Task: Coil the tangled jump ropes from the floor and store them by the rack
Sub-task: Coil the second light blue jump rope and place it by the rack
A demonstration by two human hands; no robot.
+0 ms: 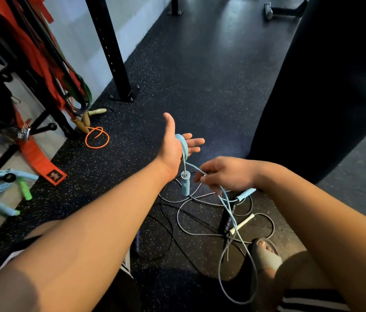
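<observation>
Forearms (87, 233) out over floor tangle (188, 221): left hand (173, 143) splayed flat above it as spool for blue rope (183, 145), right hand (227, 174) apparently pinching slack above it; feed each wrap taut, freeing snags first.

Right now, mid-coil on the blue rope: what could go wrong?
1. The blue rope runs down into the grey rope and black rope on the floor; pulling may tighten the tangle.
2. Its slack loops beside the sandalled foot and could snag.
3. The left hand is open, so the wraps could slip off.
</observation>
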